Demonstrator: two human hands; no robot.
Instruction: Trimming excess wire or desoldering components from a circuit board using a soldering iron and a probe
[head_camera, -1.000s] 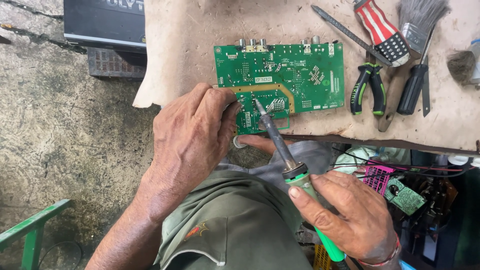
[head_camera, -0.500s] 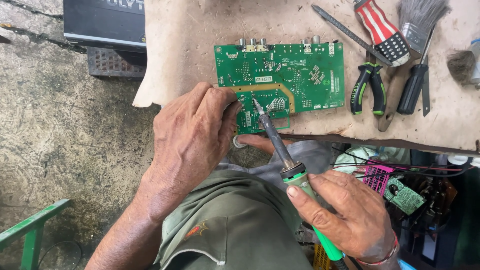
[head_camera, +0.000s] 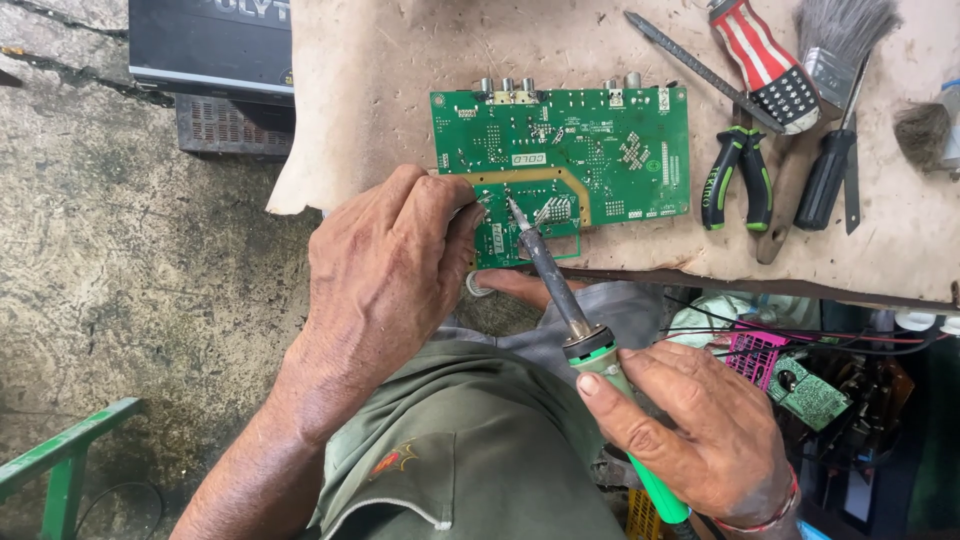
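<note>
Both grips (head_camera: 385, 265) (head_camera: 690, 420) closed: board (head_camera: 580, 140), soldering iron (head_camera: 560, 290).

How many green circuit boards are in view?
2. The large circuit board lies on the workbench under the left hand and the soldering iron; a small circuit board sits among wires below the bench. Others may be hidden.

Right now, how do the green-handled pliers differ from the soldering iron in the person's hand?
The soldering iron is held in the right hand, its tip on the green circuit board; the pliers lie untouched on the brown work surface. The iron is one long tilted shaft; the pliers have two curved handles, jaws pointing away from the person. Both have green on their grips.
</note>
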